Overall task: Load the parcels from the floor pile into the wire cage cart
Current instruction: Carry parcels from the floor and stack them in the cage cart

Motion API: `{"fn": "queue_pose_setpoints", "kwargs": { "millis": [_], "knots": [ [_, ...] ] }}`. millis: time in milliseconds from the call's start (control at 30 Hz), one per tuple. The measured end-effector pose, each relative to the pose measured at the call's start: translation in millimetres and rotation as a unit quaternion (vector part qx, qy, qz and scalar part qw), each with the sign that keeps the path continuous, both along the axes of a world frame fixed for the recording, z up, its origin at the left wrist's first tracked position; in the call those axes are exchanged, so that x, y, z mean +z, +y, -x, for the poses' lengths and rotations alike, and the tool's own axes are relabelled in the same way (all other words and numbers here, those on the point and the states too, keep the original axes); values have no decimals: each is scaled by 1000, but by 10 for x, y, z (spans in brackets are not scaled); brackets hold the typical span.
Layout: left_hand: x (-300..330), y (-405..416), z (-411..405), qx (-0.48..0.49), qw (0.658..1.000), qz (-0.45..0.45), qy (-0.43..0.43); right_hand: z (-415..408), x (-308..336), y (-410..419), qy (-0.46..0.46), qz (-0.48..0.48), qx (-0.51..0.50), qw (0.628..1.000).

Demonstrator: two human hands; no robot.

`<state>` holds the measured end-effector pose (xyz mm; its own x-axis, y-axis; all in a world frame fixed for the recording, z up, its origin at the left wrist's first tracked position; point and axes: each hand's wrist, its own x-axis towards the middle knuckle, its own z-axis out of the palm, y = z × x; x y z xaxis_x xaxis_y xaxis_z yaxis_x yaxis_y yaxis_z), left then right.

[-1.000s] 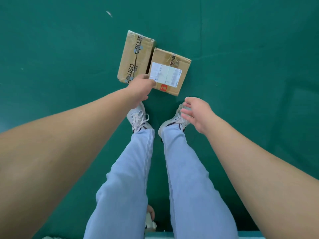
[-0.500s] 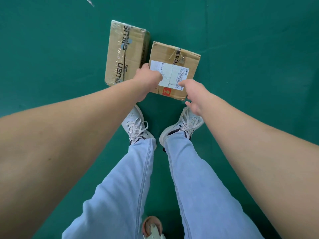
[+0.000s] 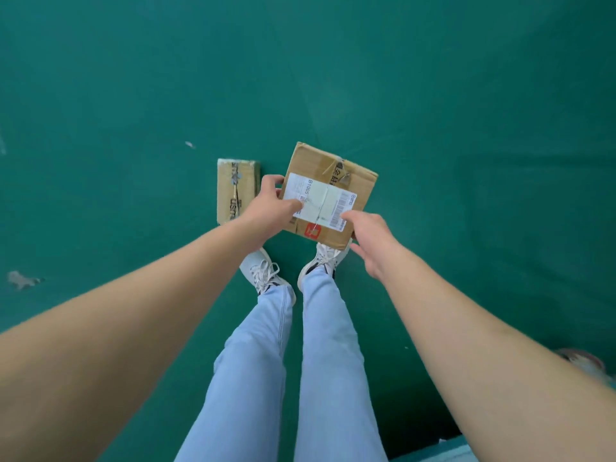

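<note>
Two hands hold a cardboard parcel (image 3: 328,195) above a green floor (image 3: 133,95): left hand (image 3: 271,208) grips its left edge, right hand (image 3: 368,235) its near right corner. Another parcel (image 3: 235,190) lies on the floor, just left.

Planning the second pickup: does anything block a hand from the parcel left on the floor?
Nothing visible does. The smaller parcel lies bare on the green floor, but the left hand and right hand both grip the labelled parcel.

Left hand (image 3: 266,208) and right hand (image 3: 368,236) grip the labelled parcel (image 3: 328,195) above green floor (image 3: 466,128).
</note>
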<state>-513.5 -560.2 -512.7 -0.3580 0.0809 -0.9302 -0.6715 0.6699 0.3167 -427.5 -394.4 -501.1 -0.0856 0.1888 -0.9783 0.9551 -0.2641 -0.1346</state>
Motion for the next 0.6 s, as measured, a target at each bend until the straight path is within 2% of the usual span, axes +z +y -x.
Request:
{"fn": "queue_pose_setpoints", "kwargs": {
  "millis": [167,367,600],
  "knots": [
    [1321,188,115,-36,998,-28,43,-63,1330,89,37,-31,-76,996],
    [2687,241,-80,-110,987,-73,89,-488,2676,-70,92,-97,-115,984],
    [3757,12,-435,-137,969,-169,114,-1096,3725,-551,147,-152,-222,952]
  ]
}}
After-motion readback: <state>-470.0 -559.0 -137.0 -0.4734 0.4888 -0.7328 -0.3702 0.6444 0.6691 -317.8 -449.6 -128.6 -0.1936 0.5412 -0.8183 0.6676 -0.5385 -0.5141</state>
